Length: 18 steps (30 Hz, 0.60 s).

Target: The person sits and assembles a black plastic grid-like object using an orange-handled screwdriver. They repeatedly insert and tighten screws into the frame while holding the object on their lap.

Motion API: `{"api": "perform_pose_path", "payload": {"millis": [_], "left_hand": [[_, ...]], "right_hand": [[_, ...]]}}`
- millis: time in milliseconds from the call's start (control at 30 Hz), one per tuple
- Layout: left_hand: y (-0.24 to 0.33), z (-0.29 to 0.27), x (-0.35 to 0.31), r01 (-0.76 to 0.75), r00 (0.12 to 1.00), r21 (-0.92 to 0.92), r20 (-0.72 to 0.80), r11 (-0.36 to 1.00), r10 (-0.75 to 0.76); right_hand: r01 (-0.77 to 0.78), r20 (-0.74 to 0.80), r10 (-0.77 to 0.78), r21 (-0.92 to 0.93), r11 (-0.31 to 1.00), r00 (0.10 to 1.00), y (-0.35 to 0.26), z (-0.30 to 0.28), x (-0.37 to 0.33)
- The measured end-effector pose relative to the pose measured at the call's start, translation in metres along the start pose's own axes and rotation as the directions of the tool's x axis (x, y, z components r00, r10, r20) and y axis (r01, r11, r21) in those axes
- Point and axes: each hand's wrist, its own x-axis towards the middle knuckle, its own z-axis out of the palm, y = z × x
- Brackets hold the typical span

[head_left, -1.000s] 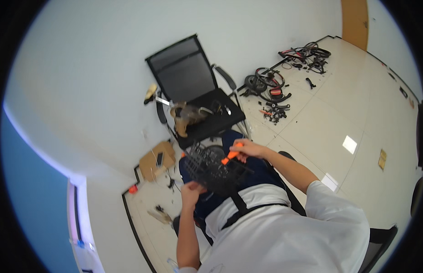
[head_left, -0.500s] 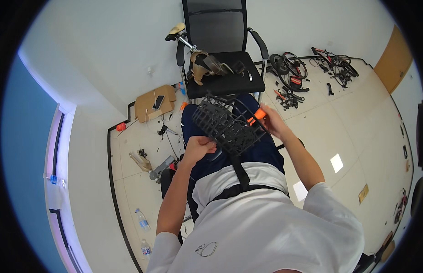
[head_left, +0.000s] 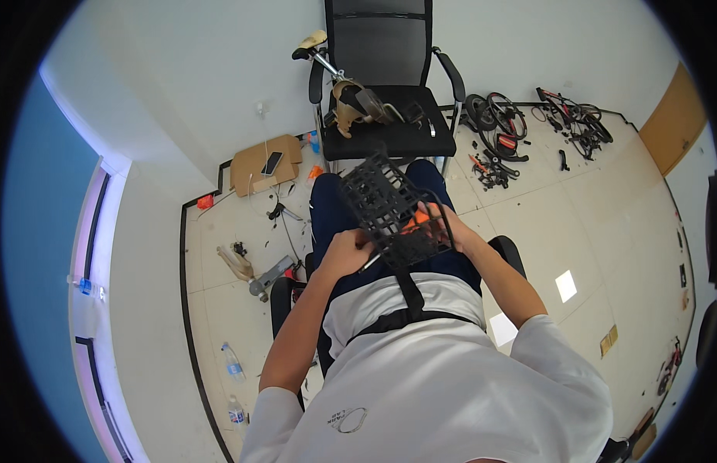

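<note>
shiny pale floor, bottle lower left. left hand is curled up by the left edge of a black basket, can't tell if it's gripping. basket's mid-frame over the lap, orange tool toward its right, right hand curled round that, bike bits upper right.

Around me, pale tiled flr held cardbd w/ phone on top, 2 btls on my L, bike wheels & small pts on my R; blk chair seat bore tan bike pt.
</note>
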Motion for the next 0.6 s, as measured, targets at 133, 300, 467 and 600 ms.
{"api": "perform_pose_path", "payload": {"millis": [133,300,467,600], "left_hand": [[0.008,0.004,-0.004,-0.080,0.993,0.234,-0.060,0.969,0.097],[0.027,0.005,-0.004,-0.083,0.995,0.322,-0.023,0.943,0.096],[0.024,-0.002,-0.003,-0.017,0.992,0.252,-0.115,0.967,0.048],[0.019,-0.006,0.001,-0.008,0.980,0.281,-0.191,0.960,0.064]], "right_hand": [[-0.066,0.126,0.067,-0.005,0.998,0.990,0.009,0.005,0.002],[0.048,0.195,-0.042,-0.028,0.998,0.980,0.023,-0.013,0.008],[0.018,0.099,-0.017,-0.008,1.000,0.995,-0.027,0.005,-0.025],[0.043,0.086,-0.045,0.020,0.999,0.995,-0.033,-0.003,-0.024]]}}
